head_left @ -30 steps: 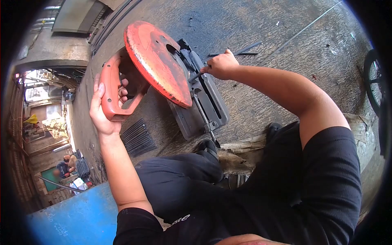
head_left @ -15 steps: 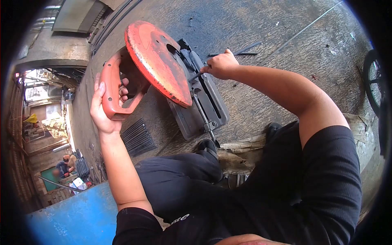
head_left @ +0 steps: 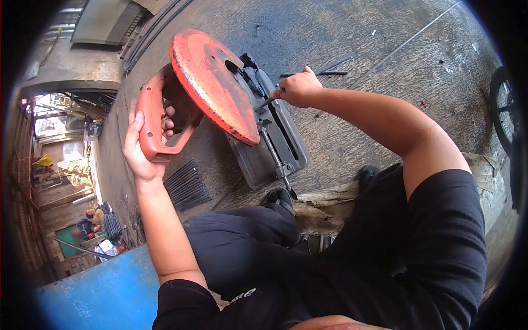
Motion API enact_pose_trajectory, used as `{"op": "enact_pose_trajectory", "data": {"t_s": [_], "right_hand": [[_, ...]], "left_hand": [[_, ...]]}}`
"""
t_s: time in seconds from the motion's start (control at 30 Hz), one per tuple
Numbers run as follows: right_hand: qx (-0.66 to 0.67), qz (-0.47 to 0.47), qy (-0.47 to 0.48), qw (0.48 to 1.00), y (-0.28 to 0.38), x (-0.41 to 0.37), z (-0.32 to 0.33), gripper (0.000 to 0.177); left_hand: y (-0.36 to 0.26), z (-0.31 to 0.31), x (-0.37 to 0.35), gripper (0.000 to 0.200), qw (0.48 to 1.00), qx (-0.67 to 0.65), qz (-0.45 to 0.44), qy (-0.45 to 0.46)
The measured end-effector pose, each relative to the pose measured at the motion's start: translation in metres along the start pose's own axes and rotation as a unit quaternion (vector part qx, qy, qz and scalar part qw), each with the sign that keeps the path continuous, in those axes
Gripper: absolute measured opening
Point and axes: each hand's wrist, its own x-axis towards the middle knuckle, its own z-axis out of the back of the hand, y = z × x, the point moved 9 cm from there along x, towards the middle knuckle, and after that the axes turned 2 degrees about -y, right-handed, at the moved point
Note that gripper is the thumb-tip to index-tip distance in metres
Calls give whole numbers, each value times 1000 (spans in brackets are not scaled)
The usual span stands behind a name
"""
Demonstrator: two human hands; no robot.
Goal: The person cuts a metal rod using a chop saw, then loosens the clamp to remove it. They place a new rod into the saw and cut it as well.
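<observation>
My left hand (head_left: 138,147) is wrapped round the red D-shaped handle (head_left: 150,118) of a chop saw. The saw's big round red guard (head_left: 214,82), scuffed at its rim, is tilted over the grey base (head_left: 250,168) and hides the cutting area. Beyond the base, my right hand (head_left: 300,89) is closed on a thin dark metal rod (head_left: 265,103). One end of that rod runs in under the guard by the vise. A threaded clamp screw (head_left: 270,148) lies along the base, close to the guard's lower edge.
Short dark rods (head_left: 188,186) lie side by side left of the base. Another rod (head_left: 330,72) rests on the floor past my right hand. A wheel (head_left: 500,110) stands far right. A blue panel (head_left: 104,291) is at lower left. Another person (head_left: 88,224) sits in the background.
The red handle and guard have shifted very slightly to the right, along with my left hand. My right hand and the rod show no visible movement.
</observation>
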Motion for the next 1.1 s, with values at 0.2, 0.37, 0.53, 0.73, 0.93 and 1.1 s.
{"op": "enact_pose_trajectory", "data": {"t_s": [0.2, 0.37, 0.53, 0.73, 0.93, 1.1], "right_hand": [[-3, -5, 9, 1000, -1, 1, 0, 58], [0, -1, 5, 1000, -1, 0, 0, 58], [-3, -2, 12, 1000, -3, 2, -4, 58], [3, -2, 12, 1000, -3, 2, -4, 57], [1, -1, 19, 1000, -2, 1, -3, 57], [4, 0, 24, 1000, -1, 0, -3, 58]], "left_hand": [[1, 0, 0, 59, 1000, -3, 0, -5], [1, -1, 0, 59, 1000, -3, 1, -2], [1, -1, 0, 58, 1000, -7, 1, 1], [1, -2, -1, 56, 1000, -6, 1, -2], [0, -2, 0, 56, 1000, -3, -1, 4], [0, -2, -1, 56, 1000, -2, 0, 1]]}}
